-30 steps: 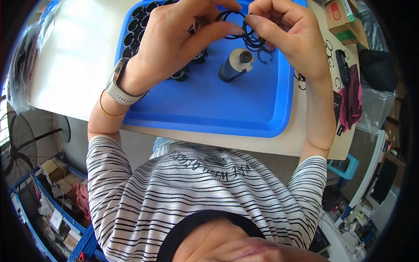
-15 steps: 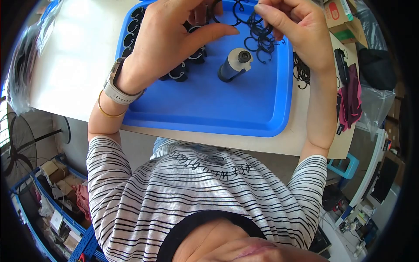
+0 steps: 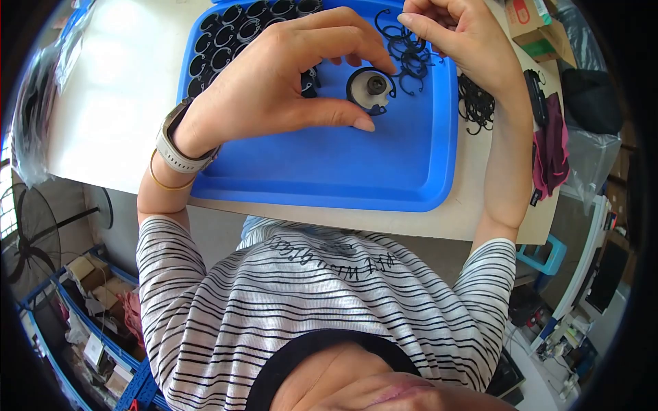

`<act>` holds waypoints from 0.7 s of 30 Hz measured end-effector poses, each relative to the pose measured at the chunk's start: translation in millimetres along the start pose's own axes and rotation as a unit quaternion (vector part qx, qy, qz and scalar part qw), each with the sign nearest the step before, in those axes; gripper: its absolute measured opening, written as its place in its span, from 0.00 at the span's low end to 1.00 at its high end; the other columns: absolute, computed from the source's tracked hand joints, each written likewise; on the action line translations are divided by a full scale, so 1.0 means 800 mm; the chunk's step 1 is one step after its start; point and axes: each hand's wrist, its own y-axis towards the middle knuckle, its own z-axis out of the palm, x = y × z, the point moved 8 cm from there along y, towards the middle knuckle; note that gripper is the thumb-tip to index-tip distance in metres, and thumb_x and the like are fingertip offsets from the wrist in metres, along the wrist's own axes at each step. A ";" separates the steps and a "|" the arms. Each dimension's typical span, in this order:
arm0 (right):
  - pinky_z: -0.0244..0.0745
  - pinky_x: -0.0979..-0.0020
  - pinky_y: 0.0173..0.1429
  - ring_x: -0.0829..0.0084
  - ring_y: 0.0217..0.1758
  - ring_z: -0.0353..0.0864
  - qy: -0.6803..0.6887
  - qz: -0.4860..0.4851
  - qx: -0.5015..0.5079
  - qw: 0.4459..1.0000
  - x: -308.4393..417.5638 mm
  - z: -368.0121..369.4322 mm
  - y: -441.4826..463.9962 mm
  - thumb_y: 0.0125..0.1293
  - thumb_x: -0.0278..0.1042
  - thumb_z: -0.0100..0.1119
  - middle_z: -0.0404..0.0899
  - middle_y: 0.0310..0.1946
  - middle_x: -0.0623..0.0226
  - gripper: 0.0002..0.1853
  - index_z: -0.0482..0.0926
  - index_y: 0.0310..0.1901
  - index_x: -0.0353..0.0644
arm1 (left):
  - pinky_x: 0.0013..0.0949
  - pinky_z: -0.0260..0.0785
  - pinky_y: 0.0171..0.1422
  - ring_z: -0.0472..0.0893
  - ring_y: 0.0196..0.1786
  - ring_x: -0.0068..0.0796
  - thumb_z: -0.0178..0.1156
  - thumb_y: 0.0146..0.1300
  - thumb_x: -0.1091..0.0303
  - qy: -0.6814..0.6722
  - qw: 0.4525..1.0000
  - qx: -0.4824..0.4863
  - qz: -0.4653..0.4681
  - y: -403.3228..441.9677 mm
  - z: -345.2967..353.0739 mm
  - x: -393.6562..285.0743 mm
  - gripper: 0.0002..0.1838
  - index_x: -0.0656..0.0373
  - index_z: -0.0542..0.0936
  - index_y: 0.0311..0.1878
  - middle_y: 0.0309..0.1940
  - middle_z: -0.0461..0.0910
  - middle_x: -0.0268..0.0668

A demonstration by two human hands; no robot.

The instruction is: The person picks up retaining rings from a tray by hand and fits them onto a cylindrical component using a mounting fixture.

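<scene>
My left hand (image 3: 288, 82) curves around the top of a pale cylindrical post (image 3: 363, 88) with a dark centre. A black open ring (image 3: 351, 77) encircles the post's top. One fingertip is at the ring's upper right edge and the thumb is apart below it. My right hand (image 3: 466, 41) is bent at the upper right with thumb and fingers pinched on black rings (image 3: 389, 27); its fingertips partly hide them. More loose black rings (image 3: 413, 65) lie below it on the blue tray (image 3: 322, 168).
Rows of black cylindrical parts (image 3: 221, 59) with silvery rings stand at the tray's left. Right of the tray are a heap of black rings (image 3: 475, 103), a black tool (image 3: 536, 96), pink and maroon cloth (image 3: 550, 151) and a cardboard box (image 3: 538, 31).
My left hand has come down and right to the post, whose top now has a black ring around it. My right hand has shifted slightly up, away from the post.
</scene>
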 end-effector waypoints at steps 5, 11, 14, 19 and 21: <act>0.71 0.78 0.33 0.85 0.28 0.74 -0.001 0.010 0.013 1.000 0.000 0.003 0.000 0.69 0.29 0.65 0.79 0.25 0.75 0.07 0.81 0.36 0.35 | 0.38 0.74 0.63 0.81 0.57 0.39 0.79 0.51 0.59 -0.022 1.000 -0.012 -0.019 -0.006 0.007 0.007 0.29 0.62 0.84 0.55 0.53 0.79 0.41; 0.72 0.77 0.34 0.84 0.28 0.75 -0.025 0.007 0.012 1.000 0.000 0.002 0.001 0.68 0.29 0.65 0.80 0.25 0.73 0.07 0.81 0.36 0.34 | 0.38 0.74 0.62 0.80 0.54 0.37 0.78 0.54 0.62 -0.030 0.999 -0.001 -0.030 -0.007 0.009 0.013 0.28 0.62 0.84 0.57 0.50 0.78 0.40; 0.72 0.77 0.34 0.83 0.28 0.75 -0.030 0.002 0.012 0.999 0.000 0.003 0.002 0.68 0.29 0.65 0.80 0.25 0.73 0.07 0.81 0.36 0.34 | 0.37 0.74 0.61 0.80 0.54 0.37 0.77 0.55 0.64 -0.028 0.999 0.002 -0.034 -0.008 0.009 0.014 0.27 0.62 0.84 0.58 0.49 0.78 0.40; 0.73 0.76 0.34 0.83 0.29 0.76 -0.033 -0.003 0.010 0.999 0.000 0.003 0.002 0.68 0.30 0.65 0.80 0.26 0.72 0.07 0.82 0.36 0.34 | 0.36 0.73 0.60 0.79 0.52 0.36 0.76 0.55 0.66 -0.024 0.999 0.010 -0.044 -0.008 0.010 0.013 0.26 0.62 0.85 0.58 0.48 0.77 0.40; 0.73 0.76 0.34 0.83 0.29 0.76 -0.035 -0.002 0.010 0.999 -0.001 0.003 0.002 0.68 0.30 0.65 0.81 0.26 0.72 0.07 0.82 0.37 0.34 | 0.35 0.73 0.59 0.79 0.52 0.35 0.76 0.55 0.68 -0.026 0.999 0.004 -0.047 -0.009 0.010 0.014 0.26 0.62 0.85 0.58 0.47 0.77 0.39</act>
